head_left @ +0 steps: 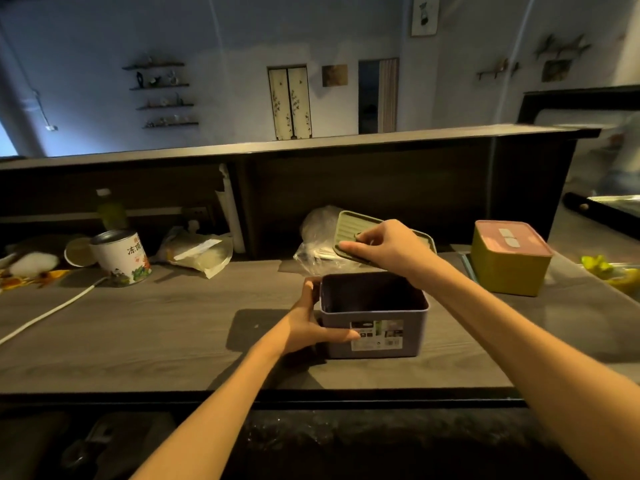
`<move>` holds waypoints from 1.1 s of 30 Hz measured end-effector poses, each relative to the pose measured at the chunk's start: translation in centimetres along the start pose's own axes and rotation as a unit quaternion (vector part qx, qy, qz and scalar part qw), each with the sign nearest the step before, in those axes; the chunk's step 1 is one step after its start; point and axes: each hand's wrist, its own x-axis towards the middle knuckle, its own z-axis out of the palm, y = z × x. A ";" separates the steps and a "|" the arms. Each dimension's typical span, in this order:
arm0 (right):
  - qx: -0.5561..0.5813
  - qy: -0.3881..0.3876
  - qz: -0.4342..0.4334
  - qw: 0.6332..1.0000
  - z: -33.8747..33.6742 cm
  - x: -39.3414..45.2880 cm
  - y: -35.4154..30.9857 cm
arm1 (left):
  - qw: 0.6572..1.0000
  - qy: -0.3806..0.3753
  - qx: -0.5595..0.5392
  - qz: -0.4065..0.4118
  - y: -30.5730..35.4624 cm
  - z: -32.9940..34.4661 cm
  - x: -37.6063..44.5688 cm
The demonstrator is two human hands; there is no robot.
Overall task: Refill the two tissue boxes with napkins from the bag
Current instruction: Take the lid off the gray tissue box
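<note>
Purple tissue box (374, 317) sits open on the wooden counter (138, 327) — left hand (308, 323) grips its left side, thumb across the front. Right hand (384, 245) pinches the green lid (356, 230) just above and behind it, over the clear napkin bag (315, 237). Yellow tissue box (509, 261) stands off right — pink lid on.

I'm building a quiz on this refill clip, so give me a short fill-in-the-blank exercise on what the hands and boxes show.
1. The right hand holds the green ____ above the counter.
2. The purple box, steadied by the left hand, has its top ____.
3. The yellow box wears a ____ lid.

Missing words: lid; open; pink
</note>
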 end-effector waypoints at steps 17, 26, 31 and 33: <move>-0.054 0.109 0.047 0.991 -5.5 1.7 8.1 | 0.976 -0.077 0.194 -0.064 -2.9 -6.9 -1.0; -0.199 0.013 0.159 0.967 -3.5 3.9 17.3 | 0.982 0.094 0.161 -0.024 -4.2 -7.4 3.8; -0.242 0.065 0.150 0.956 -1.2 5.4 20.5 | 0.971 0.230 0.057 -0.020 -4.9 -7.0 7.7; -0.267 0.086 0.116 0.953 -0.2 6.6 21.1 | 0.963 0.266 0.028 -0.018 -5.2 -6.9 9.9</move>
